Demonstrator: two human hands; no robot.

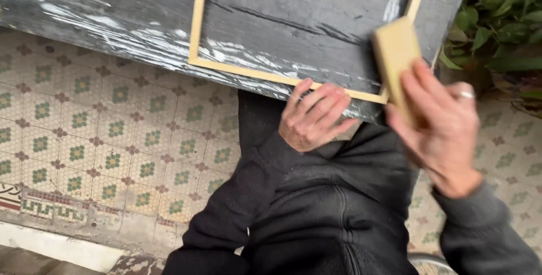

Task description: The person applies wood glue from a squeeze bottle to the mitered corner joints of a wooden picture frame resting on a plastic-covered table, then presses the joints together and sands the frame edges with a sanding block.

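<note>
A: Where is the right hand (446, 131)?

B: At the right of the view, raised just above the table's near right corner. Its fingers are wrapped around a pale, rectangular sanding block (397, 60), thumb on the near face, the others behind. The block stands tilted, its lower end close to the corner of the wooden frame (197, 38); whether it touches the wood I cannot tell, since that part is blurred.

A: And the left hand (313, 118)?

B: It rests at the near edge of the table (101, 9), fingers curled fairly close together and laid over the frame's near rail. The fingertips press on the light strip; they grip nothing else.

A: Describe the frame.

B: Thin strips of light, unpainted wood forming a rectangle, lying flat on the dark table. The left rail runs up out of view, the near rail slants along the table's edge, and the right rail rises behind the block.

A: The table itself?

B: Dark grey boards, worn, streaked with white along the near edge (a small round hole shows near the top right).

A: What else is around?

B: A tiled floor (113, 139) with green and brown flower patterns below the table, green leafy plants (497, 21) at the upper right, and the person's dark sleeves and dark jacket (327, 218) filling the lower middle. A ring (466, 95) sits on one right finger.
</note>
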